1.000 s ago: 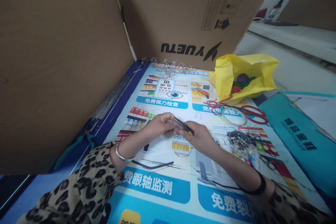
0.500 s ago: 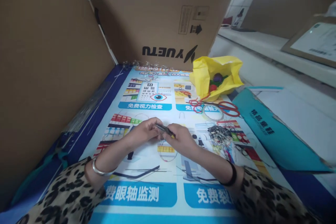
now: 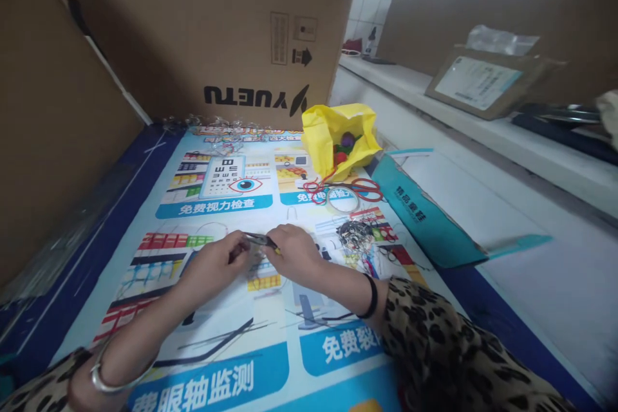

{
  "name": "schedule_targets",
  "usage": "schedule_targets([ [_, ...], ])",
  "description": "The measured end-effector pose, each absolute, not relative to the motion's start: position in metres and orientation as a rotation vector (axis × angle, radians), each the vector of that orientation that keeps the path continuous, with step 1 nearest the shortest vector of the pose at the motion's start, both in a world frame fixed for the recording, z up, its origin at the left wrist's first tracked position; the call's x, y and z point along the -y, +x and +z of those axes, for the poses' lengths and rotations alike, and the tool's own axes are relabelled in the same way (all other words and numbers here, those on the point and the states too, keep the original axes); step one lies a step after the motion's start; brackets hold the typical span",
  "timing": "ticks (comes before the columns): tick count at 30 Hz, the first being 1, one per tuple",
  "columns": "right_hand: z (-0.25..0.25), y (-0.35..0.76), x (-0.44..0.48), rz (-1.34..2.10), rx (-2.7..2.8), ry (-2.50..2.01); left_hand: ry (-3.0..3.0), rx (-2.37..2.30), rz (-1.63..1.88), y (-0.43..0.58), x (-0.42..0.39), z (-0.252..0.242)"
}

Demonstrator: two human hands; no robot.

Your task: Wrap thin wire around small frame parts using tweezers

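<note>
My right hand (image 3: 297,254) is wrapped round a pair of pliers (image 3: 257,239) with dark metal jaws and a bit of yellow on the handle. The jaws point left, toward my left hand (image 3: 216,265). That hand is closed, its thumb and fingertips pinched together at the jaws' tip; whatever they hold is too small or hidden to make out. Both hands are above a printed poster sheet (image 3: 217,209) covering the table. Thin dark wires or strips (image 3: 207,351) lie on the sheet below my hands.
A yellow bag (image 3: 316,135) with coloured balls stands at the back, near red-handled scissors (image 3: 369,190) and a tape roll (image 3: 342,199). A tangle of wire (image 3: 355,235) lies right of my hands. A teal box (image 3: 425,219) borders the right; cardboard (image 3: 193,26) walls the back and left.
The view has swung to the right, so things appear further left. My left fingers have drawn a little away from my right hand, and more of the pliers' jaws shows between them.
</note>
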State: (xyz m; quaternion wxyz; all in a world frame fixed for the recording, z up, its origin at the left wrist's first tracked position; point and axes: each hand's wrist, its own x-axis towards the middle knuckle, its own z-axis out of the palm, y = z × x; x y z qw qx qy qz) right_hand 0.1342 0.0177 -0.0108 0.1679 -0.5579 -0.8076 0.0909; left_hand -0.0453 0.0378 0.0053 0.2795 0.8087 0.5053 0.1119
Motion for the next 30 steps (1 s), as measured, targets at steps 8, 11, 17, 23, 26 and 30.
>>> schedule_targets([
  [8, 0.009, 0.143, -0.021, 0.160, 2.248, -1.571, 2.630, -1.596, -0.070, -0.041, -0.031, 0.017],
  [11, 0.035, 0.161, -0.024, 0.199, 2.240, -1.592, 2.645, -1.552, 0.007, -0.040, -0.029, 0.017],
  [17, 0.076, 0.239, -0.033, 0.195, 2.248, -1.818, 2.674, -1.264, 0.289, -0.042, -0.027, 0.001],
  [23, 0.072, 0.317, -0.035, 0.189, 2.092, -2.218, 2.727, -1.087, 0.360, -0.044, -0.029, -0.011],
  [26, 0.063, 0.334, -0.031, 0.268, 2.117, -2.237, 2.700, -1.084, 0.356, -0.044, -0.030, -0.011],
  [30, 0.047, 0.337, -0.027, 0.290, 2.164, -2.214, 2.670, -1.077, 0.324, -0.044, -0.031, -0.010],
])
